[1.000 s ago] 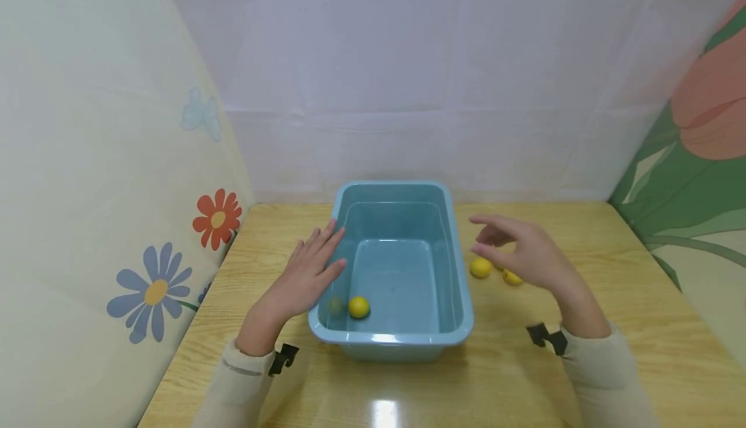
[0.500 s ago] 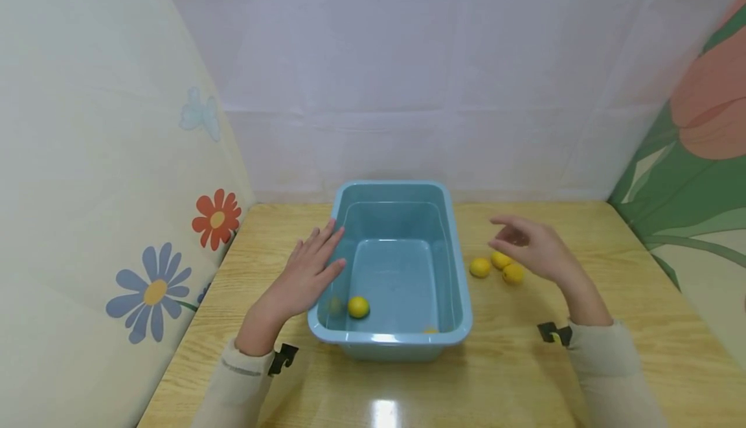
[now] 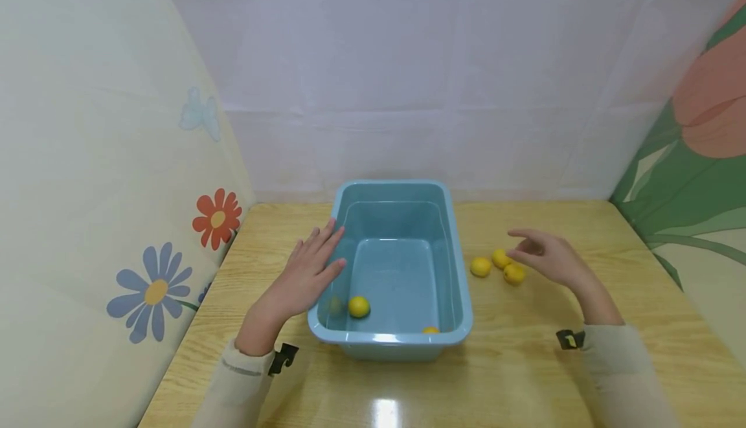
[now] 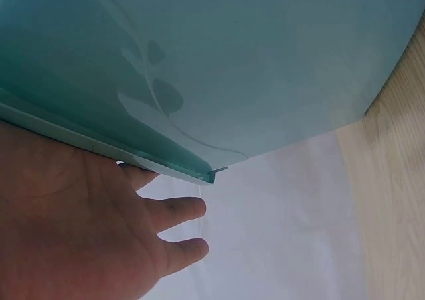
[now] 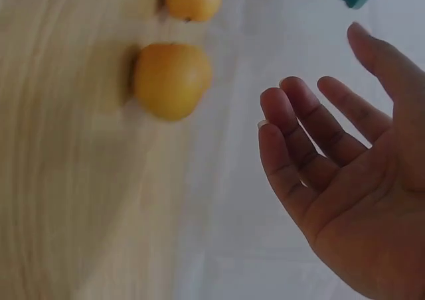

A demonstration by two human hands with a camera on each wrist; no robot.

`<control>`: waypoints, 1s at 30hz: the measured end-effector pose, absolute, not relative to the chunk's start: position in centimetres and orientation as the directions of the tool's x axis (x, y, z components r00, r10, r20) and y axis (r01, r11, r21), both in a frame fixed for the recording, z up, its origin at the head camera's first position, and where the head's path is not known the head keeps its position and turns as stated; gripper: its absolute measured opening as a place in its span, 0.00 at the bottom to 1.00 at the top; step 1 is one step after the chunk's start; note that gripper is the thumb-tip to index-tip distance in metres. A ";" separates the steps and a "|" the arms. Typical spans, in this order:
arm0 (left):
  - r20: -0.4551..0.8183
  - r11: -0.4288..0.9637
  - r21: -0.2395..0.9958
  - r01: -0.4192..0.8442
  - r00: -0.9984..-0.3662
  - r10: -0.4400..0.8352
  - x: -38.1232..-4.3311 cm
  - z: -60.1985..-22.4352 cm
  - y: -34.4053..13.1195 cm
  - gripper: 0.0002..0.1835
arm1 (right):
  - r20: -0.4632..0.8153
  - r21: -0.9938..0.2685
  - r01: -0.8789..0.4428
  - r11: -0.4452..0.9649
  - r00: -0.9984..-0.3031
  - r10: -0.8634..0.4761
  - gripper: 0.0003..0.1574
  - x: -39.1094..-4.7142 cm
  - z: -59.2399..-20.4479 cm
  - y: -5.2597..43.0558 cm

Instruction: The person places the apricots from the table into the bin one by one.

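A blue plastic tub (image 3: 394,338) stands on the table, with one lemon (image 3: 359,307) on its floor near the left wall and a second yellow fruit (image 3: 430,330) mostly hidden behind the front rim. My left hand (image 3: 309,271) rests on the tub's left rim, fingers extended; the left wrist view shows its palm (image 4: 73,220) against the outside of the rim. My right hand (image 3: 553,258), holding nothing, hovers beside three lemons (image 3: 500,259) lying right of the tub. In the right wrist view its fingers (image 5: 315,124) are loosely bent, apart from the nearest lemon (image 5: 171,81).
The wooden table (image 3: 501,376) ends at a white cloth backdrop (image 3: 396,78) behind the tub. A flower-printed panel (image 3: 116,188) borders the left side, and a tulip-printed panel (image 3: 699,156) borders the right.
My right hand has moved rightward from beside the tub's right rim to the right of the lemons. A second yellow fruit now shows inside the tub's front right corner. My left hand stays put.
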State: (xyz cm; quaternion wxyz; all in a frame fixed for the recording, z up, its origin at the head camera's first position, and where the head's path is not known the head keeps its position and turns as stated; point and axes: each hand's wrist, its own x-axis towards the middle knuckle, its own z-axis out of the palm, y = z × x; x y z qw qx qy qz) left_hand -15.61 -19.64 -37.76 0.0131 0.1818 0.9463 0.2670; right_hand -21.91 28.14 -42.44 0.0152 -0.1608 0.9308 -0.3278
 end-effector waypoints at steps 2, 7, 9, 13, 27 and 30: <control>0.075 0.790 0.511 0.339 -0.933 0.352 -15.6 -37.8 -19.6 0.35 | 0.062 -0.601 -0.290 0.745 -0.946 -0.318 0.36 -21.9 -42.9 28.6; 0.077 0.787 0.515 0.339 -0.933 0.352 -15.6 -37.8 -19.6 0.34 | 0.025 -0.574 -0.285 0.767 -0.943 -0.332 0.37 -22.0 -43.9 29.6; 0.078 0.787 0.515 0.339 -0.933 0.351 -15.6 -37.9 -19.7 0.35 | 0.010 -0.568 -0.279 0.774 -0.943 -0.332 0.38 -22.1 -44.1 29.8; 0.085 0.789 0.507 0.347 -0.931 0.356 -15.7 -38.0 -19.7 0.36 | -0.043 -0.551 -0.256 0.794 -0.942 -0.333 0.41 -22.3 -44.3 30.0; 0.067 0.790 0.512 0.337 -0.933 0.355 -15.6 -37.7 -19.7 0.36 | -0.164 -0.536 -0.211 0.818 -0.924 -0.346 0.42 -22.9 -45.3 30.3; 0.066 0.790 0.513 0.335 -0.933 0.353 -15.6 -37.7 -19.7 0.36 | -0.164 -0.535 -0.214 0.818 -0.923 -0.349 0.41 -22.9 -45.5 30.4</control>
